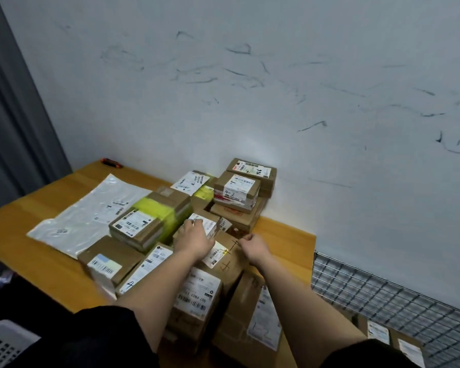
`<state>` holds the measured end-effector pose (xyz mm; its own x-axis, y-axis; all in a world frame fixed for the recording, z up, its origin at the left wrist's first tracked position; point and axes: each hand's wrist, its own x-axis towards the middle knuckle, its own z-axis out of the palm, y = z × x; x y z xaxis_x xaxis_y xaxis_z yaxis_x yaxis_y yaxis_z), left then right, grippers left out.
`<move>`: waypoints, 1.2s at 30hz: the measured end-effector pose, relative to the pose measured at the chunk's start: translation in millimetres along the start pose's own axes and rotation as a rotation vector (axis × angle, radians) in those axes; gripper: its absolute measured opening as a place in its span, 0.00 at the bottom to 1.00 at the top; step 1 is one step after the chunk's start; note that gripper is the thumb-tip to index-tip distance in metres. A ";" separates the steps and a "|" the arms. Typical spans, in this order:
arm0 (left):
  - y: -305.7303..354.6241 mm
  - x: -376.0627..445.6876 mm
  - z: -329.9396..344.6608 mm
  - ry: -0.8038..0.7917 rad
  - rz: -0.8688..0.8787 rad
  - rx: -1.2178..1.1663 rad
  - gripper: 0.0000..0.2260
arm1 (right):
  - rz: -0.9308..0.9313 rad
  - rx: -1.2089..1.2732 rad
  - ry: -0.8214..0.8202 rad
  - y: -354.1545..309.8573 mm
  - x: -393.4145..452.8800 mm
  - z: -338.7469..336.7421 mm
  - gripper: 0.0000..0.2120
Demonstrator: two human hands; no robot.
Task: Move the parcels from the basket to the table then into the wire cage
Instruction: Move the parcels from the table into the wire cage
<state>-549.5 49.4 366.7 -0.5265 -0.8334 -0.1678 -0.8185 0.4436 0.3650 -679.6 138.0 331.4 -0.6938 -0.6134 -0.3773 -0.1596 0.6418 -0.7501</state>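
Nearest us, both forearms reach over cardboard parcels [197, 293] crowding the table [284, 235]. Our left hand [194, 239] closes over a small labelled box [206, 224]; our right hand [255, 245] rests fingers curled on a larger box's [229, 258] edge, though blur hides any real hold. Stiff and probably light, boxes lift best by opposite edges. Beside the table, the wire cage [383, 290] holds more parcels.
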 end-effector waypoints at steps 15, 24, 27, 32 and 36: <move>-27.2 53.9 19.8 -0.107 -0.064 0.099 0.38 | -0.036 -0.125 -0.108 -37.4 30.1 49.0 0.11; -26.6 55.9 21.0 -0.017 -0.123 0.048 0.39 | 0.028 0.049 -0.087 -34.6 38.4 52.9 0.22; -26.0 48.8 10.7 -0.017 -0.061 0.006 0.40 | 0.018 0.157 -0.019 -39.9 36.3 48.3 0.30; -24.6 33.9 -12.3 -0.106 0.192 -0.052 0.42 | -0.049 0.309 0.059 -47.5 30.2 29.1 0.27; -14.0 25.4 -32.8 -0.120 0.334 -0.071 0.44 | -0.024 0.435 -0.008 -43.8 15.1 6.3 0.24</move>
<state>-543.9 11.2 387.3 -0.7888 -0.5999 -0.1334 -0.5810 0.6571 0.4802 -678.6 97.7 355.1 -0.6877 -0.6305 -0.3600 0.1364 0.3748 -0.9170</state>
